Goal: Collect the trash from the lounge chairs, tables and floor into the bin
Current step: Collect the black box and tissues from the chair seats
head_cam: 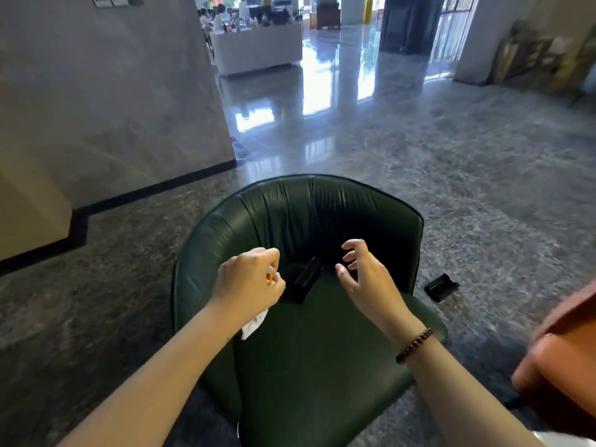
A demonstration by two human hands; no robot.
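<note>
Reaching over creased leather chair (pixel 322 333), boxy black carton (pixel 306 279)

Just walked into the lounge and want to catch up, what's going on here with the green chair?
A person is leaning over a dark green lounge chair. Their left hand is closed around some scraps, a white wrapper hanging below the fist. Their right hand is open, fingers spread, near a small black box lying at the back of the seat. Another black box lies on the floor to the chair's right. No bin is in view.
</note>
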